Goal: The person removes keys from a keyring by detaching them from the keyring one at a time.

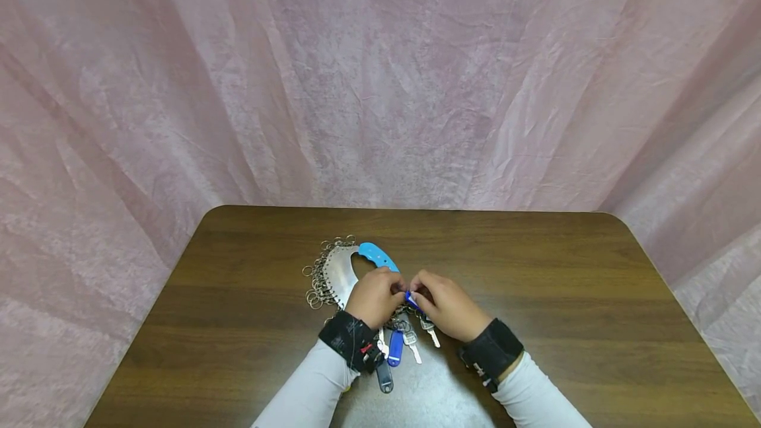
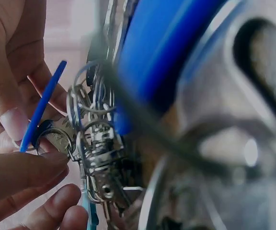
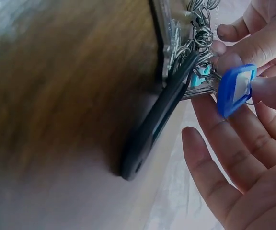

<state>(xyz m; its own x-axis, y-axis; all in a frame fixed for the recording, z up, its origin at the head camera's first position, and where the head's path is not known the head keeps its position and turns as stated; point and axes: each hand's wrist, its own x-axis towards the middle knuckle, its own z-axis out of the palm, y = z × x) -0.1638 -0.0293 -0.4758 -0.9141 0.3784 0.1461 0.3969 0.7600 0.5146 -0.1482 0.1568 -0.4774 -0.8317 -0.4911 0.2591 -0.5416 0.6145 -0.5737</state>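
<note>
A crescent-shaped metal key holder (image 1: 340, 271) with a light-blue handle (image 1: 376, 254) lies on the table, small rings hanging along its curved edge. Over its near end, my left hand (image 1: 373, 297) pinches a small metal ring between thumb and fingers. That ring joins a blue key tag (image 3: 230, 93) with a pale label window. Facing it, my right hand (image 1: 448, 309) pinches the tag with its thumb; its other fingers spread below in the right wrist view. Behind the tag, the left wrist view shows a bunch of linked rings (image 2: 97, 148). My hands partly hide the holder.
Below my hands hang or lie a second blue key tag (image 1: 395, 350), silver keys (image 1: 411, 339) and a dark grey tag (image 1: 385, 377). The brown wooden table (image 1: 565, 269) reaches back to a pink curtain (image 1: 386, 84). Several bare rings (image 1: 312, 297) stick out leftward.
</note>
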